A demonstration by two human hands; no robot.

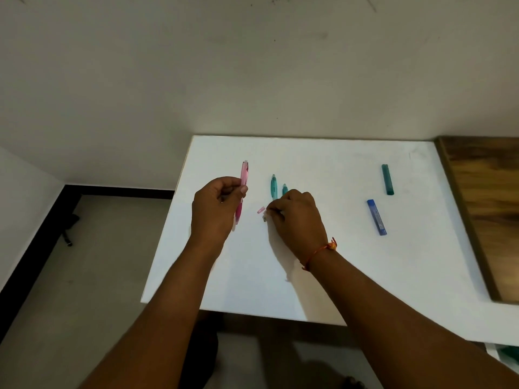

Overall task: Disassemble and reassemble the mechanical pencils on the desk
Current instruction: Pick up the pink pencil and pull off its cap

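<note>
Head view: left hand (216, 209) fingers curled round the pink mechanical pencil (244, 174), holding it upright above the table (337, 276), lower end hidden behind the hand. Right hand (295, 220) fingers (271, 211) bunched low at a small pink piece (261, 210) on the table; can't tell whether they grip it. Tiny dark part (264, 219) just below, too small to make out. Two teal pencils (273, 188) lie behind the right hand, lower halves hidden. Blue lead case (377, 217) and teal lead case (387, 179) lie well right.
</note>
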